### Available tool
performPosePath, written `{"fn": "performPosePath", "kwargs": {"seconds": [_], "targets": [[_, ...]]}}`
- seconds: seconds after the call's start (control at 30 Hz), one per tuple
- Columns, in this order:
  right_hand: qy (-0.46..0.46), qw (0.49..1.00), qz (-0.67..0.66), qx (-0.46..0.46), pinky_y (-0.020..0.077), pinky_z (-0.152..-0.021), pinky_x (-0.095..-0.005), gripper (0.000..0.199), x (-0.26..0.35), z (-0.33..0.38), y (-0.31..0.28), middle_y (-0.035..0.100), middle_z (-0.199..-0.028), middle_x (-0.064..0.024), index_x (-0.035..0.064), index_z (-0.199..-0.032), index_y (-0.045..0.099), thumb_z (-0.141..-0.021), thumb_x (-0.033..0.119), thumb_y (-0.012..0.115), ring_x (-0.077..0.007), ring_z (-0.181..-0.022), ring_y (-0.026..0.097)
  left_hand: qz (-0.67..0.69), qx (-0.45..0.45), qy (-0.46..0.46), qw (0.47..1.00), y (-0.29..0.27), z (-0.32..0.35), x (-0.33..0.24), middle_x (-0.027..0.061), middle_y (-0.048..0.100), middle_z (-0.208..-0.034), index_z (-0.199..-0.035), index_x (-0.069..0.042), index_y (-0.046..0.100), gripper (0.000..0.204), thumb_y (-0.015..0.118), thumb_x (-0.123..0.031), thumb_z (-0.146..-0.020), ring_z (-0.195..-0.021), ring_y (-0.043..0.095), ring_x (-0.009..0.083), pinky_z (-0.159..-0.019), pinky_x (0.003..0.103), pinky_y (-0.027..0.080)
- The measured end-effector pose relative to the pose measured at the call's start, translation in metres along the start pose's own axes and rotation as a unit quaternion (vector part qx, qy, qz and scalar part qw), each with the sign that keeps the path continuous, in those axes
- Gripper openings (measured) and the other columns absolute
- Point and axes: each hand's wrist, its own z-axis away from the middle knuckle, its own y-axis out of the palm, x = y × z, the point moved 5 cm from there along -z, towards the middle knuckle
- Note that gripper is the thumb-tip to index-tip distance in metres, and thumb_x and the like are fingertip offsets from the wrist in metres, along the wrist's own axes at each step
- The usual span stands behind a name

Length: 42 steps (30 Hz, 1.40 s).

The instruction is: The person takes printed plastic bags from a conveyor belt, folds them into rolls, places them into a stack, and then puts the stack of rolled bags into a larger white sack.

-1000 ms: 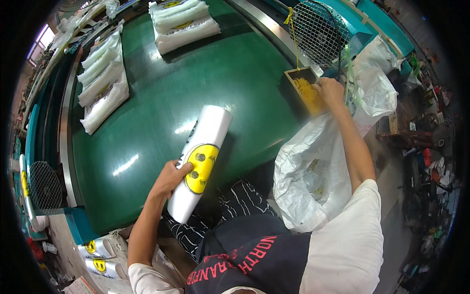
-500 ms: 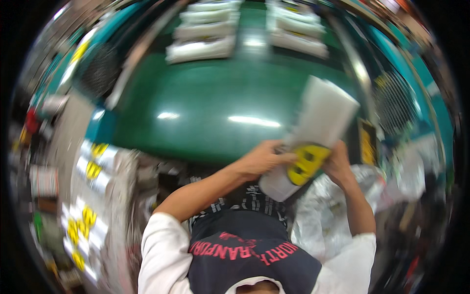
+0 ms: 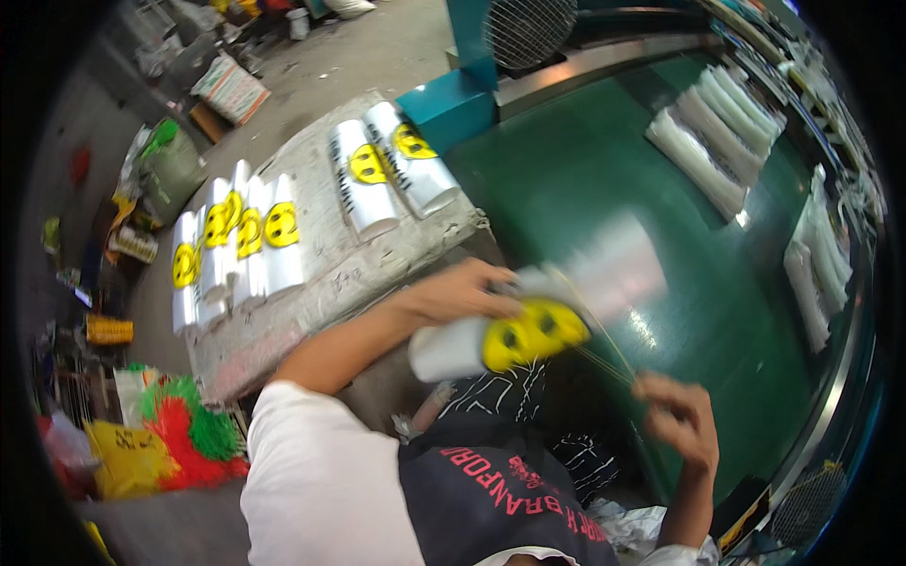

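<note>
Your left grip (image 3: pixel 469 291) clamped the roll (image 3: pixel 538 334) partly above the green belt (image 3: pixel 557 179), your right grip (image 3: pixel 676 415) pinched its band (image 3: pixel 613 349) taut! Finished-looking rolls (image 3: pixel 362 179) lined the desk (image 3: pixel 316 200); white stacks (image 3: pixel 710 137) apparently waited.

Gripping white roll (image 3: pixel 453 352) w/ L hand (image 3: pixel 462 291); yellow face print (image 3: pixel 510 344) toward camera, far end motion-blurred over green surface (image 3: pixel 585 160). Pinching thin yellowish band (image 3: pixel 604 337) w/ R hand (image 3: pixel 678 413), stretched fr. roll to fingers, w/ R hand itself apart fr. roll. To L, on pale covered worktop (image 3: pixel 326 297): 2 similar rolls (image 3: pixel 359 198) side by side nr. teal block (image 3: pixel 444 111), plus cluster of approx. 5 more rolls (image 3: pixel 253 269) farther L. On green surface, upper R: 2 groups of folded white plastic (image 3: pixel 703 156), well apart fr. hands. Lower L: red strands (image 3: pixel 179 448) + green strands (image 3: pixel 212 434) beside yellow bag (image 3: pixel 123 462). Top: round wire mesh (image 3: pixel 530 33).
</note>
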Motion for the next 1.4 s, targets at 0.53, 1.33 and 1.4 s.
{"fn": "performPosePath", "kwargs": {"seconds": [0.53, 1.33, 1.4], "targets": [[0.222, 0.664, 0.661, -0.27, 0.0438, -0.086, -0.0546, 0.042, -0.204, -0.282, -0.288, 0.057, -0.114, -0.0181, 0.0017, -0.119, 0.05, -0.079, 0.01, 0.061, -0.0367, -0.103, 0.057, -0.549, -0.531, 0.001, 0.646, -0.224, 0.041, 0.03, 0.0181, 0.043, -0.137, -0.134, 0.001, 0.041, 0.045, 0.052, -0.016, -0.094, -0.127, 0.038, 0.0347, -0.107, 0.04, 0.027], [0.22, 0.819, 0.511, -0.141, 0.051, -0.07, -0.0418, 0.018, -0.065, 0.053, -0.078, 0.065, -0.085, -0.0124, 0.0109, -0.087, 0.066, -0.072, 0.008, 0.057, -0.0316, -0.079, 0.064, -0.484, -0.047, 0.375, 0.789, 0.103, -0.199, -0.012, 0.0149, 0.032, -0.145, -0.114, -0.015, 0.061, 0.044, 0.066, -0.009, -0.071, -0.137, 0.022, 0.0419, -0.102, 0.063, 0.023], [0.24, 0.777, 0.555, -0.176, 0.0512, -0.071, -0.04, 0.018, 0.0, 0.05, -0.109, 0.067, -0.085, -0.012, 0.0142, -0.089, 0.069, -0.072, 0.011, 0.062, -0.0299, -0.079, 0.065, -0.329, -0.071, 0.34, 0.878, 0.093, -0.212, -0.054, 0.0102, 0.057, -0.119, -0.099, -0.009, 0.065, 0.031, 0.064, -0.001, -0.07, -0.125, 0.042, 0.0352, -0.101, 0.048, 0.034]]}}
